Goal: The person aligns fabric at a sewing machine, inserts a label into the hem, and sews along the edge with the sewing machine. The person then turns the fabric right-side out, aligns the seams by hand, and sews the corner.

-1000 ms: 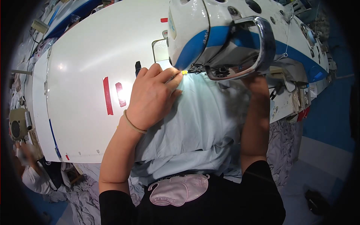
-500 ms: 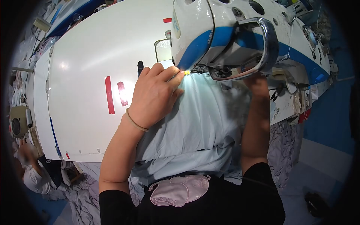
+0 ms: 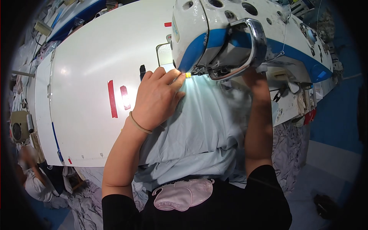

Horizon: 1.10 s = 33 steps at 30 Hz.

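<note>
A white and blue sewing machine (image 3: 230,42) stands in front of me, its lamp lighting the pale blue fabric (image 3: 199,122). That fabric runs from the needle area down over the table edge to my lap. My left hand (image 3: 159,94) is beside the needle area, thumb and forefinger pinched together on the fabric's edge. Close to those fingertips sits a small yellow piece (image 3: 188,75) on the machine. Behind the chrome bar (image 3: 258,42), my right hand (image 3: 253,76) reaches under the machine arm; its fingers are hidden.
The white table (image 3: 84,80) carries red tape strips (image 3: 112,99) and a black strip (image 3: 142,72). Grey fabric (image 3: 285,153) is heaped below on the right. At far left, another person (image 3: 36,184) in a white top sits near more cloth.
The view has shifted slightly, so the machine appears a little further left. My left hand keeps its pinch by the needle area. My right wrist has moved slightly further in behind the machine.
</note>
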{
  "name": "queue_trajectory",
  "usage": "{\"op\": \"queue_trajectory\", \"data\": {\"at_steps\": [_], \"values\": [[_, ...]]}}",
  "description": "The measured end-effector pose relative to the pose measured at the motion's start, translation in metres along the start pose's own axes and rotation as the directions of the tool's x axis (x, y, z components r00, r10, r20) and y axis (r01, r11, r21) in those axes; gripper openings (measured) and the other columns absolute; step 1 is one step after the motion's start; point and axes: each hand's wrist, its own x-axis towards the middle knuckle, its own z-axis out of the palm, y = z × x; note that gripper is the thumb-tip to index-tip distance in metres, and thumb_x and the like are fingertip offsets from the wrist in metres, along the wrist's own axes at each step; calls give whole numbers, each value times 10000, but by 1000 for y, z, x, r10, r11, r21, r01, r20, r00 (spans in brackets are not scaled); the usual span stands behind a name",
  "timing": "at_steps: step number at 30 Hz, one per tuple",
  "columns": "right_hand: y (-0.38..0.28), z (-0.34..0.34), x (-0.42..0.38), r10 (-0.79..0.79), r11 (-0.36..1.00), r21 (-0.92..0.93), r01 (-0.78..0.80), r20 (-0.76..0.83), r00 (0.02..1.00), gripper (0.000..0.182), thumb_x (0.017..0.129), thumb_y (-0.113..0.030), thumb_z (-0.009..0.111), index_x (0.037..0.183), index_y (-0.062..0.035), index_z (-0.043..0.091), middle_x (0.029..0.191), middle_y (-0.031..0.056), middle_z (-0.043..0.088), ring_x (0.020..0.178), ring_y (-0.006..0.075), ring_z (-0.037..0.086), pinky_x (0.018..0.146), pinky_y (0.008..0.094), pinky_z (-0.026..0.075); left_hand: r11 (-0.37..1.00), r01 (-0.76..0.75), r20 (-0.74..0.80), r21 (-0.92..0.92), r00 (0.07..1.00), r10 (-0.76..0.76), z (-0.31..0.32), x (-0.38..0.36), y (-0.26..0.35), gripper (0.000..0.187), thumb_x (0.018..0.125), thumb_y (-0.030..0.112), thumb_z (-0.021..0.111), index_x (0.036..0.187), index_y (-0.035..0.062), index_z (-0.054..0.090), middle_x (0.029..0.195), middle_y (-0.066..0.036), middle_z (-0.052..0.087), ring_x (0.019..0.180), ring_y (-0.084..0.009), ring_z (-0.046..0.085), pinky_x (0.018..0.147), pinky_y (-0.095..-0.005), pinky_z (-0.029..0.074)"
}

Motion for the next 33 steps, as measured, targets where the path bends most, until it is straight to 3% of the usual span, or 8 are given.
{"op": "queue_trajectory", "data": {"at_steps": [13,16,19,21,25,27,30,33], "values": [[-3,12,7,-43,995,-92,31,-126,991,496,946,-250,566,1370,-13,466,1370,223,522,1258,397,500,1102,463,388,1000,-5,-12,19,1000,5,1,-2,-1,427,748,176,785,1149,83,673,1115,16,625,916,-180,558,767,-340,421],[0,29,16,50,898,424,118,-365,930,468,927,-169,564,1355,-4,472,1344,223,540,1245,413,509,1092,480,397,1000,-12,-26,25,1000,13,4,-2,-2,417,759,190,780,1148,87,674,1134,17,627,922,-179,560,776,-339,424],[-4,33,16,-77,995,-83,46,-423,903,424,885,-100,579,1294,0,534,1304,216,571,1226,400,536,1075,490,414,999,-20,-33,39,999,21,5,-3,-2,411,770,201,773,1153,90,672,1158,18,629,930,-178,562,787,-337,430],[1,34,21,-14,908,366,204,-460,888,398,831,-74,606,1224,-6,598,1263,206,599,1215,381,550,1053,498,425,999,-20,-33,48,999,22,6,-4,-3,416,772,206,771,1158,89,669,1171,21,630,937,-177,563,795,-339,435],[-1,46,32,34,923,341,179,-533,845,370,803,-77,617,1167,-16,644,1241,194,613,1223,357,549,1057,503,418,998,-28,-52,51,998,30,7,-4,-4,422,773,214,770,1164,92,667,1173,21,630,949,-179,563,798,-340,436],[0,55,38,9,863,194,466,-929,371,251,889,-183,620,982,50,625,959,233,637,909,398,606,818,461,473,998,-18,-43,60,999,20,7,-4,-4,425,775,219,768,1168,94,667,1183,19,632,957,-180,563,797,-344,439],[3,46,28,145,686,550,477,-745,651,274,887,-199,644,1042,27,627,993,227,647,949,398,610,833,458,474,998,-16,-41,60,999,19,9,-5,-4,420,781,225,762,1170,98,666,1203,15,632,968,-185,566,802,-344,441],[-3,37,16,237,689,537,486,-802,549,268,872,-221,683,1028,-5,654,1023,194,670,938,386,627,832,440,483,999,-25,-71,30,997,27,12,-6,-7,417,784,188,758,1179,95,661,1216,-3,637,985,-204,573,827,-351,449]]}}
